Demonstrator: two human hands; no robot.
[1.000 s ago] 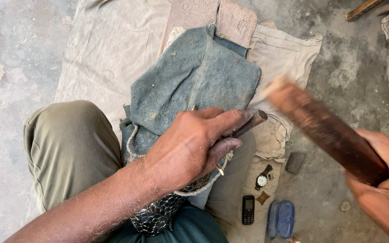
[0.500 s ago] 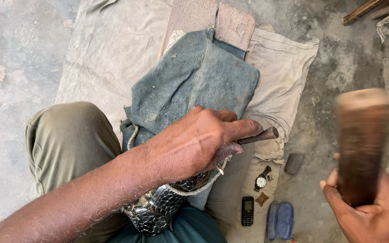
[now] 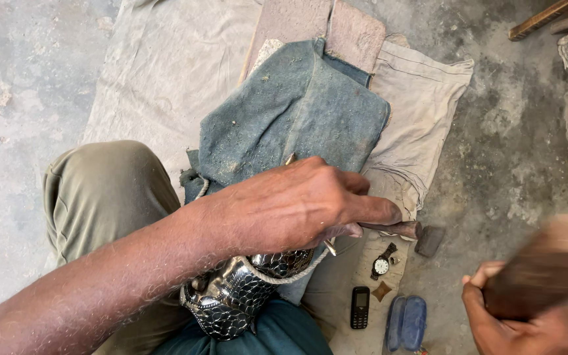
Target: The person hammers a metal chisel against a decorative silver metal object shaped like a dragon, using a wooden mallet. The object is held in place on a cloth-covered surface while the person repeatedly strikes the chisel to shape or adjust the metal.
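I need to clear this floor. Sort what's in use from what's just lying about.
In use:
left hand on a metal punch
right hand gripping a blurred wooden mallet
embossed silver vessel
blue cloth

Lying about:
wristwatch
small phone
blue case
dark block

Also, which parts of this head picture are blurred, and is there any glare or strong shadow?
In the head view, the wooden mallet in the right hand is smeared by motion blur; the left hand, its chisel and the blue cloth are sharp. The embossed metal piece shows bright glints. Light is soft and even, with only faint shadows on the concrete floor.
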